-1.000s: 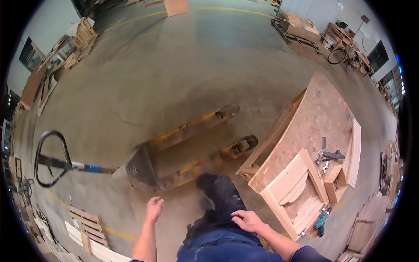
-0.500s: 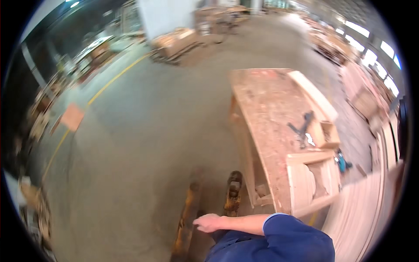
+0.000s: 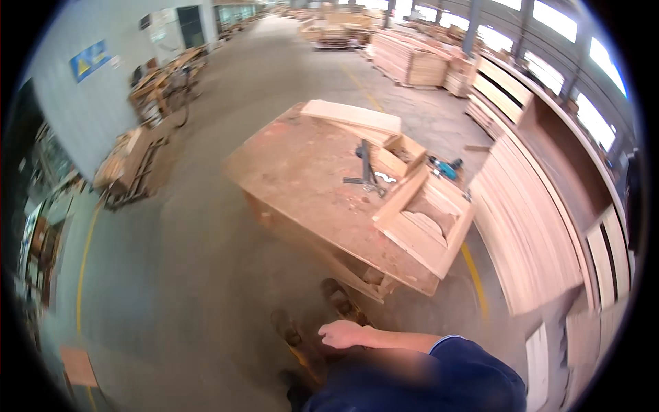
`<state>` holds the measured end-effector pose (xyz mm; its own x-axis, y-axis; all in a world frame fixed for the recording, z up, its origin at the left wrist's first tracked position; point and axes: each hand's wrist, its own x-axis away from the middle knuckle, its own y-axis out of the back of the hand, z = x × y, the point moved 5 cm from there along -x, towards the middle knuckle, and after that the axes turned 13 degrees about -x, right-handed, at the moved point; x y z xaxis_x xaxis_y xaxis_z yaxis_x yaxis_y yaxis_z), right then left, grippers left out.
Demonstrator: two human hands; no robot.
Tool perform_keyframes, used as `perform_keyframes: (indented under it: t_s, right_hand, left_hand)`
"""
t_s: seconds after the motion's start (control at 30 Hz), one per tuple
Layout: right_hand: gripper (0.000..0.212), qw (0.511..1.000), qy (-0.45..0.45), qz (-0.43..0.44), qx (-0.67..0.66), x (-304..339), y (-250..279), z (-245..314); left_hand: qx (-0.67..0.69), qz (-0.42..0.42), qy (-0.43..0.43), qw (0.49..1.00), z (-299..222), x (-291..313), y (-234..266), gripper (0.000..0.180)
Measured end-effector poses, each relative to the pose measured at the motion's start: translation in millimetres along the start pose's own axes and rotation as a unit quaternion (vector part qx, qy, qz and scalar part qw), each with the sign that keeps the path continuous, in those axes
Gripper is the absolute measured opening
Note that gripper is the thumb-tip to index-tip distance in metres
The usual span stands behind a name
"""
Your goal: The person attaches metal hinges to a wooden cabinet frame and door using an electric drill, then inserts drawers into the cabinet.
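My right hand [image 3: 341,335] reaches leftward across the lower middle, its fingers curled closed; what they hold, if anything, is hidden. Below and beyond it, two worn yellow forks [image 3: 294,336], like those of a pallet truck, extend over the floor. My left hand is out of view. Ahead stands a wooden workbench [image 3: 295,165]. On its near right corner lies a wooden frame [image 3: 449,250] with a curved piece inside. Behind the frame are an open wooden box [image 3: 406,150], a dark square-shaped tool [image 3: 364,161] and a teal power drill [image 3: 447,168].
A long pale board [image 3: 353,117] lies along the bench's far edge. Stacked planks [image 3: 525,233] and a long shelf unit [image 3: 570,151] line the right side. Wood on a low rack [image 3: 130,165] stands by the left wall. A flat brown panel [image 3: 79,366] lies at lower left.
My view has swung to the right, so the bench now sits nearer the middle and turned. The shelf unit has come into view. My right hand stays curled over the forks.
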<state>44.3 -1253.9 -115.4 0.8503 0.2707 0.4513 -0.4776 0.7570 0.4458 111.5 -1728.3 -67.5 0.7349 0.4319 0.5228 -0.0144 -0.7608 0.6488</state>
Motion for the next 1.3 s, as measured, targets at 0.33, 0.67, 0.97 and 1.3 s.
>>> perform_keyframes:
  t_s: [0.33, 0.67, 0.97, 1.3]
  right_hand:
    - [0.036, 0.968, -0.08, -0.185, -0.152, 33, -61, -7]
    - [0.032, 0.804, -0.15, -0.503, -0.279, 113, 120, -110]
    - [0.043, 0.613, -0.336, -0.715, -0.033, 200, 294, -326]
    - [0.067, 0.573, -0.312, -0.757, -0.025, 259, 448, -409]
  left_hand:
    - [-0.257, 0.108, -0.14, 0.95, -113, -112, -2, 0.049]
    - [-0.31, 0.28, -0.394, 0.819, -365, -83, -243, 0.062]
    - [-0.335, 0.275, -0.635, 0.64, -549, 32, -530, 0.052]
    - [-0.396, 0.253, -0.783, 0.408, -562, 189, -699, 0.085]
